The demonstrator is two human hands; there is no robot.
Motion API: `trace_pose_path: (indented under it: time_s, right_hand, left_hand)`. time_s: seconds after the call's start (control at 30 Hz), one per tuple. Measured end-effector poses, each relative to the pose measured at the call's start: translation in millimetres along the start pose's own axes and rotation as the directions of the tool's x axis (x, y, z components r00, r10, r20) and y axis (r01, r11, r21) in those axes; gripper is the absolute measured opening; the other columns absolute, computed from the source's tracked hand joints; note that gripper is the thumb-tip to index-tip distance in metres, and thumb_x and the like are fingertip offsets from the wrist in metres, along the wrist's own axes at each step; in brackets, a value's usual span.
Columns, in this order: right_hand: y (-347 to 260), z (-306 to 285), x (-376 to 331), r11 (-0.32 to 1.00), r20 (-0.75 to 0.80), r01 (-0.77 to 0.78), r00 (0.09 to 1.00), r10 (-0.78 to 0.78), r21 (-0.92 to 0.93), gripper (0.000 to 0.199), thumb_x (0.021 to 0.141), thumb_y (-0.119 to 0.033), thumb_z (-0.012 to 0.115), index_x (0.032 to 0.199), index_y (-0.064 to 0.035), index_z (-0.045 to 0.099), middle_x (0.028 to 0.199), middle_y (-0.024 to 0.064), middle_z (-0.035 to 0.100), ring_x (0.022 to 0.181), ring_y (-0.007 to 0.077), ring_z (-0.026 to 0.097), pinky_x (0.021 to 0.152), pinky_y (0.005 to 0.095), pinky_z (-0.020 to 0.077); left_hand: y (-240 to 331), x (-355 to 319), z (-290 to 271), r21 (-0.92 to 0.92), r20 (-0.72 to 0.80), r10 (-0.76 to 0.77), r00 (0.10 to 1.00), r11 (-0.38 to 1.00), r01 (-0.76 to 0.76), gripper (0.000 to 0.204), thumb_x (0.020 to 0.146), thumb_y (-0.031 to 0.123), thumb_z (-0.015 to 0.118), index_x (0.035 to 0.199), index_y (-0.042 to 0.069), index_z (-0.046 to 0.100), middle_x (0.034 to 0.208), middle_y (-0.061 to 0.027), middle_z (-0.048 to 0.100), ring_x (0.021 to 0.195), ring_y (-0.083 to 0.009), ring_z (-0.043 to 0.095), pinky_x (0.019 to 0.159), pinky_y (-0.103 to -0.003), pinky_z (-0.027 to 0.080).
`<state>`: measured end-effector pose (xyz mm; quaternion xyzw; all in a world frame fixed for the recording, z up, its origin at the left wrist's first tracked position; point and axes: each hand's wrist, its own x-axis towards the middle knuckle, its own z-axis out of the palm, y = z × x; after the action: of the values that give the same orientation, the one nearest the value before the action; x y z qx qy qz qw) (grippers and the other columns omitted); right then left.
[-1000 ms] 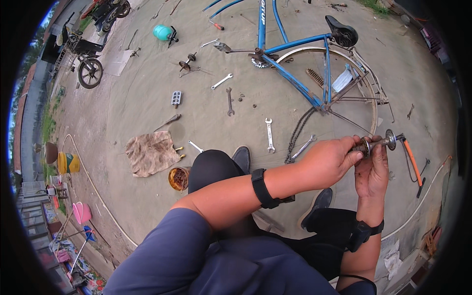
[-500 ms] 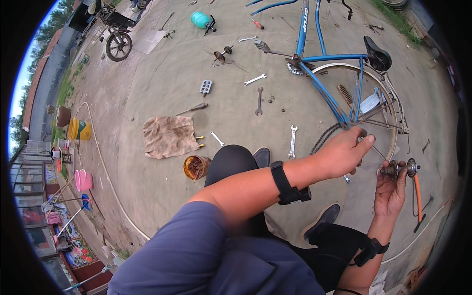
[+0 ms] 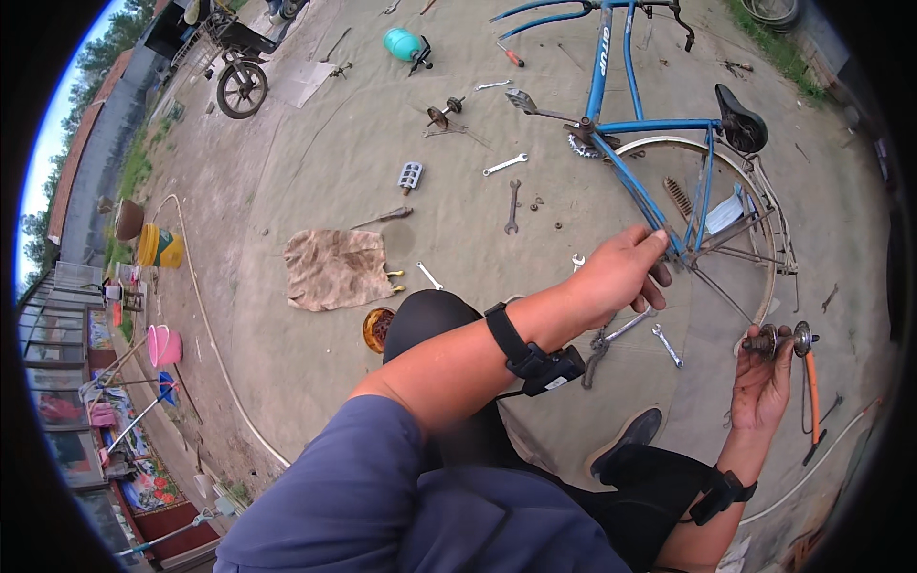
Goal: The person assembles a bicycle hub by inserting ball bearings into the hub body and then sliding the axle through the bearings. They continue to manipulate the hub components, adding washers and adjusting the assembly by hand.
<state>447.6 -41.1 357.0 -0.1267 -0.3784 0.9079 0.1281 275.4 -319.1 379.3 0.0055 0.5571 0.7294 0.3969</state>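
On the right, my right hand point(image 3: 761, 387) is closed round a greasy bicycle hub point(image 3: 804, 338), gripping it between thumb and fingers. My left hand point(image 3: 626, 272) hovers beside the blue bicycle frame point(image 3: 650, 198), near its rear end. Its thumb stands apart from loosely bent, blackened fingers, and nothing shows between them. Part of the palm is hidden. Beyond lies the rear wheel point(image 3: 759, 191), still in the frame. Below my left wrist lie a wrench point(image 3: 630, 323) and a dark, greasy piece point(image 3: 594, 361) whose kind I cannot make out.
Several wrenches point(image 3: 504, 165), a pedal point(image 3: 410, 177), an axle point(image 3: 441, 116) and a teal canister point(image 3: 402, 44) are spread over the ground mat. A brown cloth point(image 3: 336, 270) and an amber container point(image 3: 377, 329) lie near my knee. An orange-handled tool point(image 3: 813, 392) is at the right.
My left hand has drawn left, away from the hub, and its thumb now points up toward the frame. The right hand keeps its hold on the hub. The view has shifted slightly.
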Motion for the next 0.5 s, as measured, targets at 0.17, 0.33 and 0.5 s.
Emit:
trace_pose_path:
  time_s: [0.17,0.33,0.5]
  right_hand:
    - [-0.6,0.5,-2.3,1.000,-0.025,0.005,1.000,-0.005,-0.028,0.030,0.109,-0.027,0.055,0.132,-0.0079,0.059,0.124,0.0136,0.069,0.117,0.0296,0.069,0.096,0.0413,0.0614]
    - [-4.3,-2.1,-3.9,0.999,-0.040,0.024,0.999,-0.025,-0.024,0.030,0.109,-0.027,0.055,0.131,-0.0075,0.059,0.124,0.0137,0.068,0.116,0.0294,0.069,0.095,0.0417,0.0620]
    - [-2.1,1.3,-3.2,0.999,-0.040,0.023,0.999,-0.025,-0.048,0.030,0.109,-0.027,0.054,0.130,-0.0070,0.059,0.122,0.0128,0.069,0.115,0.0293,0.070,0.095,0.0422,0.0619]
  left_hand:
    - [-26.6,-11.1,51.4,0.230,0.311,-0.110,0.944,0.972,0.037,0.039,0.110,0.040,0.046,0.119,0.003,0.055,0.090,-0.0071,0.068,0.068,-0.0143,0.069,0.056,-0.028,0.050]
    - [-43.5,-4.1,52.2,0.180,0.278,-0.093,0.956,0.983,0.043,0.036,0.110,0.040,0.048,0.114,0.004,0.055,0.086,-0.0058,0.068,0.065,-0.0145,0.069,0.052,-0.028,0.048]
    - [-42.1,-4.4,59.2,0.182,0.289,-0.104,0.952,0.982,0.052,0.039,0.110,0.043,0.046,0.111,0.005,0.056,0.083,-0.0059,0.066,0.063,-0.0148,0.069,0.050,-0.027,0.048]
